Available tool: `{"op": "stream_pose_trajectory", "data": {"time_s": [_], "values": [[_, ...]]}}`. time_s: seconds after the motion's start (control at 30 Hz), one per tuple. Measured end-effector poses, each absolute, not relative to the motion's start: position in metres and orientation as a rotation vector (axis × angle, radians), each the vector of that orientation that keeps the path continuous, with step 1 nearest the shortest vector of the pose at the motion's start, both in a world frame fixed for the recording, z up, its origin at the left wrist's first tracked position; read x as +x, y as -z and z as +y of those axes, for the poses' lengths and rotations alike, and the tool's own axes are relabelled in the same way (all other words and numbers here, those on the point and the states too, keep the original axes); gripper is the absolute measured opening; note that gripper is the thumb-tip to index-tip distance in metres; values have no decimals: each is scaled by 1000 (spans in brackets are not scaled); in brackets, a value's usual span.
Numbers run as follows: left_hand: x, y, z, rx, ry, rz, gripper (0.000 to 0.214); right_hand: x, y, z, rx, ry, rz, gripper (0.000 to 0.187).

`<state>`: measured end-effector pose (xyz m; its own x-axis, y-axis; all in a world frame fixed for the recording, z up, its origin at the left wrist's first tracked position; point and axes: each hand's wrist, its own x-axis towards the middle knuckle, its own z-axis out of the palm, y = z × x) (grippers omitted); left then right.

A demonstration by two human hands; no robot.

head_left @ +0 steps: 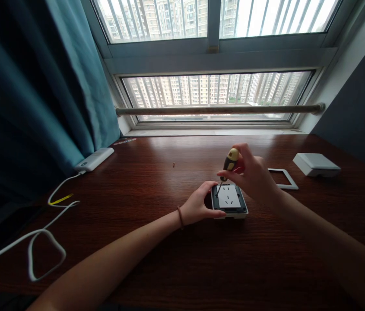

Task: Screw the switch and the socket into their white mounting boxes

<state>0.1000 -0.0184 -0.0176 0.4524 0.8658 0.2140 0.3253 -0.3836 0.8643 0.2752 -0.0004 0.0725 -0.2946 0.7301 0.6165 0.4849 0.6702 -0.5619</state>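
A wall socket with a white face and dark surround lies on a white back box on the table. Its outer frame is off. My left hand grips the socket's left side, thumb at the near edge and fingers at the far one. In my right hand is a screwdriver with a yellow and black handle, held tilted. Its tip points down at the socket's left side, by a screw hole; whether a screw sits there is too small to tell. Something red shows between the right fingers.
A white cover frame and a white box lie to the right. One small screw-like piece is on the table. At left are a white power strip, its cable and a blue curtain.
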Motion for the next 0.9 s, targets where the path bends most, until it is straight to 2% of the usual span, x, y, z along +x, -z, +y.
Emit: {"op": "stream_pose_trajectory", "data": {"time_s": [0.23, 0.43, 0.53, 0.7, 0.83, 0.9], "values": [[100, 17, -20, 1939, -874, 993, 78, 265, -62, -3, -1120, -100, -1784, 44], [96, 23, -20, 1993, -878, 995, 93, 266, -59, 1, -973, -291, -1711, 46], [93, 16, -25, 2112, -1029, 1031, 99, 265, -60, -6, -792, -315, -1699, 44], [92, -9, -49, 2280, -1423, 996, 74, 256, -57, -33, -390, -135, -1961, 33], [91, -19, -60, 2274, -1310, 867, 52, 248, -52, -44, -254, 59, -2165, 19], [87, -22, -54, 2266, -1233, 934, 38, 247, -52, -40, -269, 111, -2218, 23]]}}
